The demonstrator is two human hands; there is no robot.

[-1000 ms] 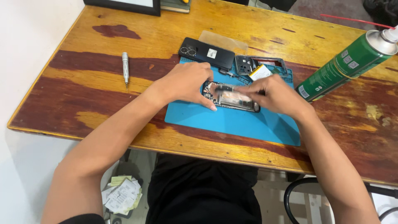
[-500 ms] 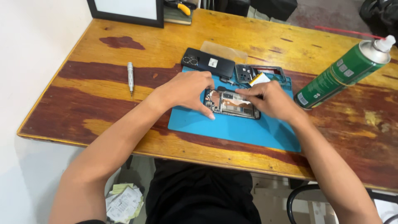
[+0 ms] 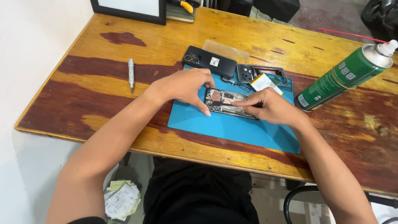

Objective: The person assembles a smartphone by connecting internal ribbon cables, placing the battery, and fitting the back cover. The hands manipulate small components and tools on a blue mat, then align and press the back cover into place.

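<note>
Item: opened phone point(image 3: 227, 103), light, fragile (boards exposed). Left hand point(image 3: 186, 85) is pinching its end; right hand point(image 3: 267, 107) is pressing fingertips inside; edges likely safest.

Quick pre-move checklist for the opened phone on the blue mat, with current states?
1. Opened black phone with exposed circuit boards lies fully on the blue rubber work mat: ok.
2. Left hand steadies the phone's left end, thumb and fingers around it: ok.
3. Right hand fingertips rest on the phone's right half: ok; what they pinch: cannot tell.
4. Slim silver screwdriver lies on the wooden table, out of both hands: ok.
5. Green spray can with white nozzle lies tipped beside the mat's right edge, close to the right hand: not ok.
6. Detached black back cover sits apart from the phone, behind it: ok.
</note>
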